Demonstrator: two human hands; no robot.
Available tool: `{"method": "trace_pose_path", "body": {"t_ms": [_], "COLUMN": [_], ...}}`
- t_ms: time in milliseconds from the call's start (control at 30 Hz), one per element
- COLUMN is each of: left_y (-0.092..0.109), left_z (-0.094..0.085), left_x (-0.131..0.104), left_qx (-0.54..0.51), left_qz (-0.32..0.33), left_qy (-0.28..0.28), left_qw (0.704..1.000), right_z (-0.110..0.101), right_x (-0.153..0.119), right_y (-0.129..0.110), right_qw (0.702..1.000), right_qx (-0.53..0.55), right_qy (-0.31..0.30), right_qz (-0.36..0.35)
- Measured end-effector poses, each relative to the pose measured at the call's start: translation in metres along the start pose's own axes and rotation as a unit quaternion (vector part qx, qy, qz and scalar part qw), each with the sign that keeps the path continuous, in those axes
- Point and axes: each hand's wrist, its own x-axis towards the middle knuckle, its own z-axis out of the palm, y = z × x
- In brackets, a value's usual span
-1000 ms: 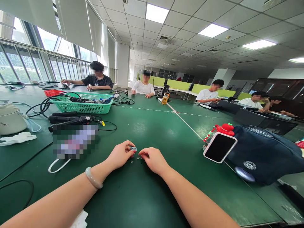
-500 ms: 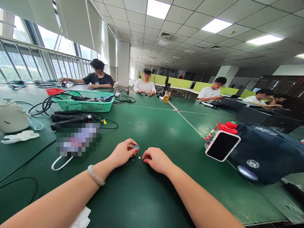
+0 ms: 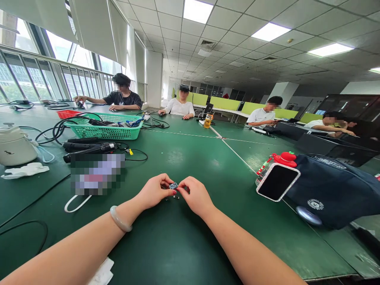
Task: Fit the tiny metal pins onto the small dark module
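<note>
My left hand [image 3: 154, 190], with a pale bangle at its wrist, pinches a small blue circuit board [image 3: 173, 185] between thumb and fingers. Bent close from the right, my right hand [image 3: 194, 194] has its thumb and forefinger together at the board's right edge. Whether it grips the board or a tiny part there is too small to tell. Just below the fingertips a small white and dark piece [image 3: 176, 197] lies on the green table [image 3: 169, 241]. A tiny bit lies to its left.
On the left are a green basket [image 3: 109, 128] of cables, black handles [image 3: 92, 150] and a beige bag [image 3: 16, 146]. A phone [image 3: 278, 182] leans before a dark blue bag [image 3: 332, 190] on the right. Several people sit around the table farther back.
My right hand has moved up and left to the board, and the small white piece it was at now lies free on the table. The board is tilted differently.
</note>
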Motion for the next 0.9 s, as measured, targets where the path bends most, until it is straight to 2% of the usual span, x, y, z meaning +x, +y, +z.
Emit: {"method": "trace_pose_path", "body": {"t_ms": [200, 567, 733, 900], "left_y": [0.0011, 0.0014, 0.0014, 0.0067], "left_z": [-0.0013, -0.0013, -0.0005, -0.0014], "left_x": [0.0014, 0.0013, 0.0016, -0.0008], "left_qx": [-0.036, -0.044, -0.069, -0.135], "left_qz": [0.003, 0.027, 0.007, -0.039], "left_qy": [-0.002, 0.015, -0.005, -0.029], "left_qw": [0.999, 0.999, 0.998, 0.99], "right_z": [-0.0002, 0.0022, 0.001, 0.0011], "right_x": [-0.0012, -0.0011, -0.0008, -0.0025], "right_y": [-0.0034, -0.0024, -0.0036, -0.0042], "right_qw": [0.999, 0.998, 0.998, 0.993], "right_qx": [0.005, 0.028, 0.015, 0.0], "right_qy": [0.028, 0.055, 0.055, 0.085], "right_qz": [-0.015, 0.003, -0.012, -0.076]}}
